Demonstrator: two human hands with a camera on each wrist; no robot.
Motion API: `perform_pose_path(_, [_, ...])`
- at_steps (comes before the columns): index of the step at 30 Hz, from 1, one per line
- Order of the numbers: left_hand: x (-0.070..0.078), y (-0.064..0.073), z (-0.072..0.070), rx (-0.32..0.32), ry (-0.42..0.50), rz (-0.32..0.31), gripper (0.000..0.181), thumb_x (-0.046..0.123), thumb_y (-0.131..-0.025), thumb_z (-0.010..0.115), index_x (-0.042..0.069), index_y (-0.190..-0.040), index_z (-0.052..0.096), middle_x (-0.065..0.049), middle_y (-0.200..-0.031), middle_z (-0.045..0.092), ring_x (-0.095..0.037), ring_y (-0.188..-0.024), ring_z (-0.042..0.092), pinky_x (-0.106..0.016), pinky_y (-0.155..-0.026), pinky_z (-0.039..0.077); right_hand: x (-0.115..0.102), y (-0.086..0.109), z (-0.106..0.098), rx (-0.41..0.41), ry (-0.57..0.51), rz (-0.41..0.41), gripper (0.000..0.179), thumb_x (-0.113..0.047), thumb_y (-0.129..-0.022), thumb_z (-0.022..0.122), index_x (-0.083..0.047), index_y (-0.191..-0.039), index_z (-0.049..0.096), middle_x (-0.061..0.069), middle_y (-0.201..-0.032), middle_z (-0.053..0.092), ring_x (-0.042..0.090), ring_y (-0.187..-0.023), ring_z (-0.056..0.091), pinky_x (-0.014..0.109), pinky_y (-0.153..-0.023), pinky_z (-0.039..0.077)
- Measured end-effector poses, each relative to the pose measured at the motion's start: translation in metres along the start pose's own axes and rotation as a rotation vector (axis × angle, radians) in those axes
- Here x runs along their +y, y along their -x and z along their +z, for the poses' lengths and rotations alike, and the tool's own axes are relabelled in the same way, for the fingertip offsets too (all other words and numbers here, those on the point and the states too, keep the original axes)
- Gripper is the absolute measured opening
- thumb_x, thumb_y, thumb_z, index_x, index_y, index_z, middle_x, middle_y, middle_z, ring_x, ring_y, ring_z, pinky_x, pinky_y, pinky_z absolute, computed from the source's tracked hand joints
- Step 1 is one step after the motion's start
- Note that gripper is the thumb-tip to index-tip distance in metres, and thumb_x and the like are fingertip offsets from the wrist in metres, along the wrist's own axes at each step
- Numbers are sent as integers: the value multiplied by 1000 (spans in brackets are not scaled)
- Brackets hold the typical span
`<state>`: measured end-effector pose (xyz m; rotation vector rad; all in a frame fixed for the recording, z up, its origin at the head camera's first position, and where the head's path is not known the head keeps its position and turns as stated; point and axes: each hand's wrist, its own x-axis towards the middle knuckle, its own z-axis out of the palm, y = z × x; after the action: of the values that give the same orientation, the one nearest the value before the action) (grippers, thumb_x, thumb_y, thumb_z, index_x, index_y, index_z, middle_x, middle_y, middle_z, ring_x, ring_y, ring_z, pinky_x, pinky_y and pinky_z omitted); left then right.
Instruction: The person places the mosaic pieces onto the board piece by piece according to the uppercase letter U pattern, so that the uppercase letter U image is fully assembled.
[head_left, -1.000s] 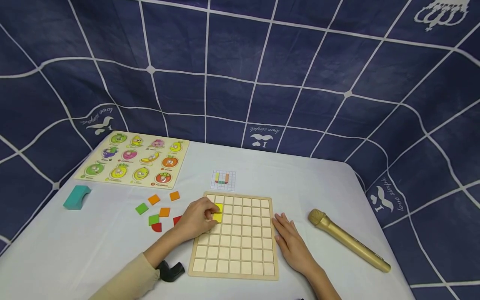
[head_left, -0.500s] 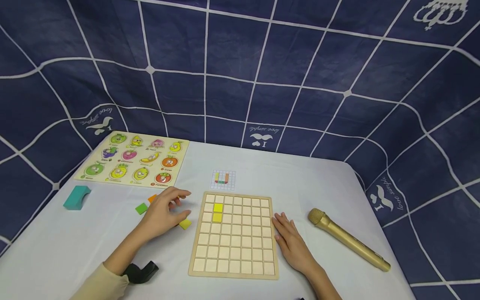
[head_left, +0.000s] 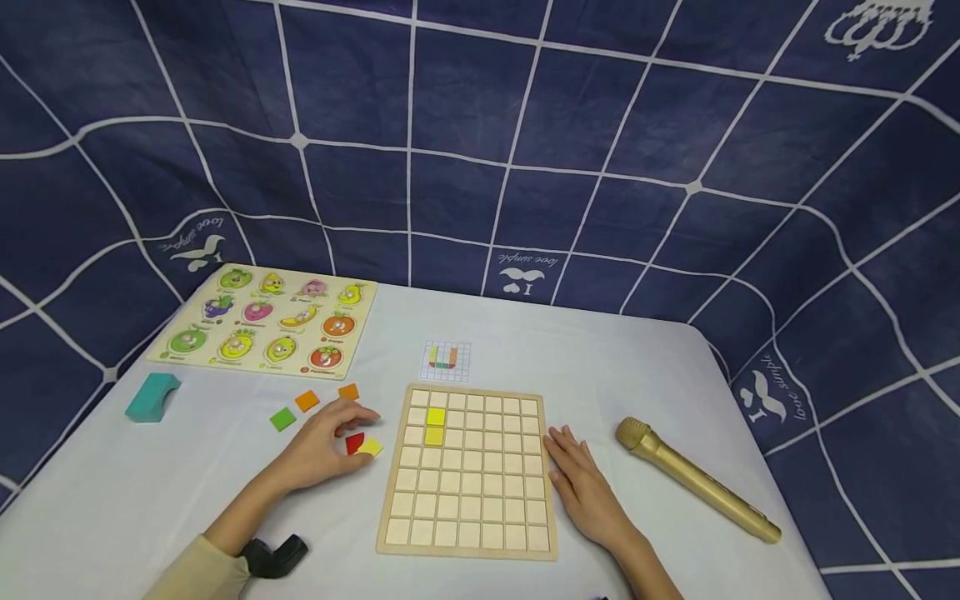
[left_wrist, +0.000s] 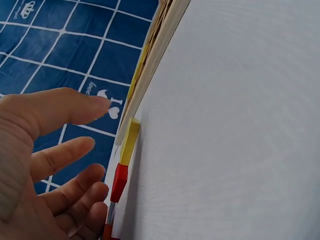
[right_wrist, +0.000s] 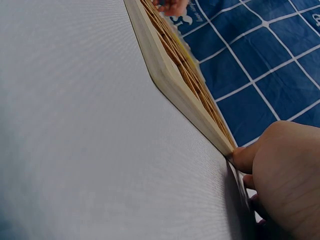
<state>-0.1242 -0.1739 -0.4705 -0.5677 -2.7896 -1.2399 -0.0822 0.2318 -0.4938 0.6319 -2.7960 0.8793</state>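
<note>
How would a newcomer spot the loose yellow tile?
Find the wooden grid board on the white table. Just off its left edge, by the left hand, lies the yellow tile. With a red piece right beside it, it is the only yellow tile showing off the board.

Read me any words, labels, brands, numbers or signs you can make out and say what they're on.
"I", beside a heart: blue checked cloth, upside down in the head view.
"love simple", beside a moustache: same cloth.
Crown sign: same cloth.
Fruit puzzle board: labels too small to read.
Pattern card: U-shaped coloured figure, no readable words.
</note>
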Motion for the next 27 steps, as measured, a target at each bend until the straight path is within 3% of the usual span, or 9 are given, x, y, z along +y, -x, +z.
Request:
perform_pose_path(7, [-3,2,4,-50,-70,-23,49,14,-61,84,21,-106,64,13,-104,51,-11,-97,45,-41,-85,40,0,0,-1,-1,-5,1,45,-8,-92,55,-1,-135,44,10,-144,34,26,-136,23,46,-107,14])
perform_pose_path(16, [-9,4,6,-41,-70,-20,45,6,-62,83,22,-101,66,10,-105,51,-17,-102,46,-45,-87,38,0,1,1,1,5,3,45,-9,-92,54,-2,-135,44,9,-144,35,24,-136,22,38,-109,11])
perform_pose_path(27, [-11,3,8,-19,-72,12,38,4,-61,81,19,-94,69,11,-100,50,-14,-97,45,-42,-84,39,0,1,0,-1,-5,-3,45,-9,-92,54,-1,-135,43,10,-144,34,25,-136,22,41,-108,12])
